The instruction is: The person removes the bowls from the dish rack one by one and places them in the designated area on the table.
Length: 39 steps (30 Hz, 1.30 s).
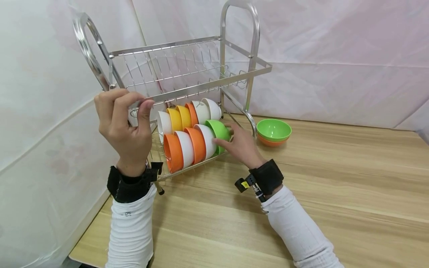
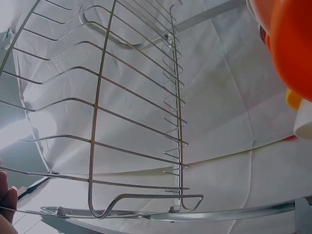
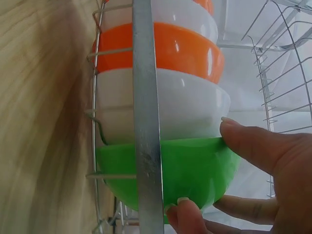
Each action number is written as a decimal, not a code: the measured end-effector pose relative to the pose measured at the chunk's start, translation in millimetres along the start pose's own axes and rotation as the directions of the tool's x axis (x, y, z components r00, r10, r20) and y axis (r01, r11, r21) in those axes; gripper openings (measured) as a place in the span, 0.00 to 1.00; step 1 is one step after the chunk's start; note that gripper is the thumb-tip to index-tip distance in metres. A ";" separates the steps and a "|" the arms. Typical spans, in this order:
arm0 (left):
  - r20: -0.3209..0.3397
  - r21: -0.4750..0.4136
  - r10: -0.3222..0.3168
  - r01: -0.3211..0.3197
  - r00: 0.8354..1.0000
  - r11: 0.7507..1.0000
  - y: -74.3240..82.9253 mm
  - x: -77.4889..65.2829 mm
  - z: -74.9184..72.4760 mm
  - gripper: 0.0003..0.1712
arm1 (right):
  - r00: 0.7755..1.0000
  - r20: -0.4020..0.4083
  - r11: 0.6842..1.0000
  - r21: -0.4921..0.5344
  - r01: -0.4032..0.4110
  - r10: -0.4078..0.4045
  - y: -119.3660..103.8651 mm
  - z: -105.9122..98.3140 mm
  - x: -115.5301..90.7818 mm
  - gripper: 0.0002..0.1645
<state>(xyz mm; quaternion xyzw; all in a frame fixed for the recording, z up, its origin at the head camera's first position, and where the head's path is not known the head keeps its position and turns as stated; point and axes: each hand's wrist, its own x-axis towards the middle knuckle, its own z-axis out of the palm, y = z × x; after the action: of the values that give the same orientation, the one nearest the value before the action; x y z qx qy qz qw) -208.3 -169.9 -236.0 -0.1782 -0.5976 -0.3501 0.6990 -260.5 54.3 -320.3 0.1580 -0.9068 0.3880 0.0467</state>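
My right hand [image 1: 242, 144] holds a green bowl [image 1: 218, 131] at the right end of the front row on the dish rack's lower shelf. In the right wrist view the thumb lies at the rim of the green bowl [image 3: 195, 168] and fingertips touch its outside. Against it leans a white bowl [image 3: 190, 102], followed by an orange bowl [image 3: 187, 48]. My left hand [image 1: 125, 128] grips the front left corner of the metal dish rack's upper shelf [image 1: 201, 88], thumb and fingers around the rail. Only its fingertips show in the left wrist view.
Behind the front row stands a second row of white, yellow and orange bowls [image 1: 182, 116]. On the wooden table [image 1: 335, 178], right of the rack, a green bowl [image 1: 274, 129] sits nested in an orange bowl [image 1: 272, 143]. Pale sheeting [image 1: 335, 63] hangs behind and at the left.
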 end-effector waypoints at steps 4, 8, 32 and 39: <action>-0.002 -0.001 -0.002 0.002 1.000 1.000 -0.2 -0.1 -0.6 0.27 | 0.998 -0.045 0.999 -0.038 0.031 -0.032 -2.4 -2.3 0.0 0.40; -0.010 -0.002 -0.001 0.001 1.000 1.000 -0.6 -0.2 -0.8 0.28 | 0.995 -0.085 0.996 -0.080 0.044 -0.051 -3.4 -5.5 -0.4 0.40; -0.010 -0.003 -0.002 0.002 1.000 1.000 -3.1 -0.9 0.9 0.29 | 0.991 -0.129 0.998 0.055 -0.007 0.014 -7.9 -46.6 -12.9 0.40; 0.005 0.002 -0.006 0.006 1.000 1.000 -7.1 -4.4 0.7 0.27 | 0.993 -0.069 0.960 0.273 -0.069 0.091 -3.3 -67.7 -18.0 0.36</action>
<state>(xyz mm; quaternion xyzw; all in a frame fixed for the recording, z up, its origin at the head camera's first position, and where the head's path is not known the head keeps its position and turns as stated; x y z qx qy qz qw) -214.0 -173.1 -241.3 -0.1765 -0.6004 -0.3513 0.6964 -245.0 105.3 -274.8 0.1103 -0.8484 0.5157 0.0458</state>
